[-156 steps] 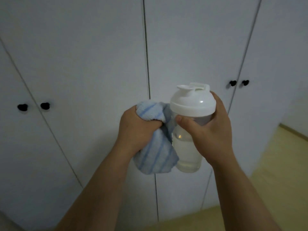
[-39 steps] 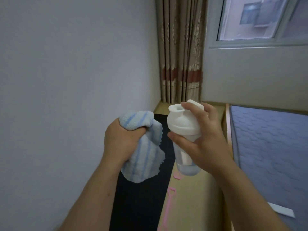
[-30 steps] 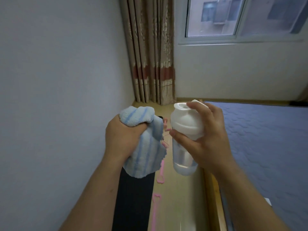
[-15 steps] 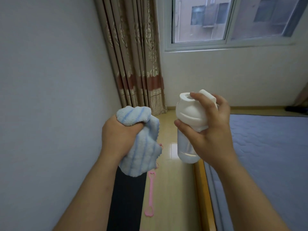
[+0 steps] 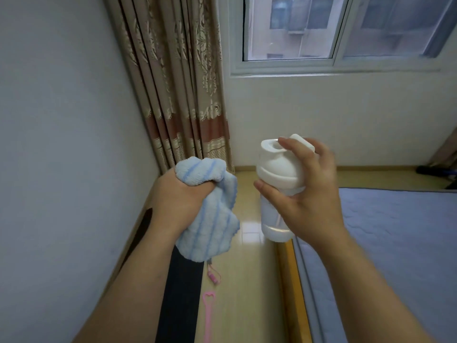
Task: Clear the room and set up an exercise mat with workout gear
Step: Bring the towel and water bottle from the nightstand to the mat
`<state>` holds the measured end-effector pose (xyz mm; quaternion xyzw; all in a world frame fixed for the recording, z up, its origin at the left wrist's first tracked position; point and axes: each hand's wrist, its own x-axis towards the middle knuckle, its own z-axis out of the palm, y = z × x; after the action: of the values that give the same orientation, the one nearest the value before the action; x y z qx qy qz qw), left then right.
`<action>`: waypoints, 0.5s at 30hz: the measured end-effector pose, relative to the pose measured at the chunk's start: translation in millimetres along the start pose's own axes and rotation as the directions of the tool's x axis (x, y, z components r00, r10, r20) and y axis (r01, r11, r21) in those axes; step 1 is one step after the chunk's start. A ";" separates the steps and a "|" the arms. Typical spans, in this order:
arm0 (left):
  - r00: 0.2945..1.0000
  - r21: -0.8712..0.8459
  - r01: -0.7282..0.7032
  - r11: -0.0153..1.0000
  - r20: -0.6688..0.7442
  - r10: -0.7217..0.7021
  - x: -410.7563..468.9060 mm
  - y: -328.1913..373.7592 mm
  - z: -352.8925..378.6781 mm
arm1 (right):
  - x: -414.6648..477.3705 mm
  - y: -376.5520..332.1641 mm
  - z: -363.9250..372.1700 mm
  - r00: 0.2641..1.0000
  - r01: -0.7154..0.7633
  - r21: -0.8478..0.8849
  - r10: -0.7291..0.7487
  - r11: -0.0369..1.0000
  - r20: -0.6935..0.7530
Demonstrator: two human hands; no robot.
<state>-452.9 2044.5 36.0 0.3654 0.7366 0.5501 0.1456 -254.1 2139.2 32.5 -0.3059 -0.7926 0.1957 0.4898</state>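
Observation:
My left hand (image 5: 181, 199) is clenched around a bunched light-blue striped towel (image 5: 210, 224), which hangs below the fist. My right hand (image 5: 306, 194) grips a clear shaker bottle (image 5: 274, 224) around its white lid (image 5: 277, 167); water fills the lower part. Both are held at chest height, side by side, a small gap apart. Below them a dark exercise mat (image 5: 179, 298) lies lengthwise on the floor along the left wall, partly hidden by my left forearm. A pink resistance band (image 5: 207, 313) lies on the floor just right of the mat.
A wood floor strip (image 5: 247, 280) runs between the mat and a bed with a blue-grey mattress (image 5: 395, 256) and a wooden frame edge (image 5: 294, 288). A patterned curtain (image 5: 178, 82) hangs in the corner beside a window (image 5: 321, 28). A blank wall (image 5: 61, 120) stands left.
The view has swung from the white wardrobe doors to the room's window corner and kept tilting up. Both hands keep the same grips on towel and bottle.

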 end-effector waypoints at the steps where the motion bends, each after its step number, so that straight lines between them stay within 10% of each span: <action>1: 1.000 -0.003 0.000 1.000 0.003 0.000 20.0 0.2 6.5 | 16.6 8.1 6.4 1.000 0.005 -0.016 -0.005 1.000 0.001; 15: 0.991 -0.038 -0.008 0.999 0.133 0.013 251.2 1.2 146.2 | 210.0 168.8 75.7 0.993 -0.004 -0.013 0.003 1.000 -0.122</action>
<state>-535.7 2323.0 32.7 0.4026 0.7130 0.5388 0.1982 -342.4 2404.8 33.9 -0.3219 -0.7621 0.1723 0.5347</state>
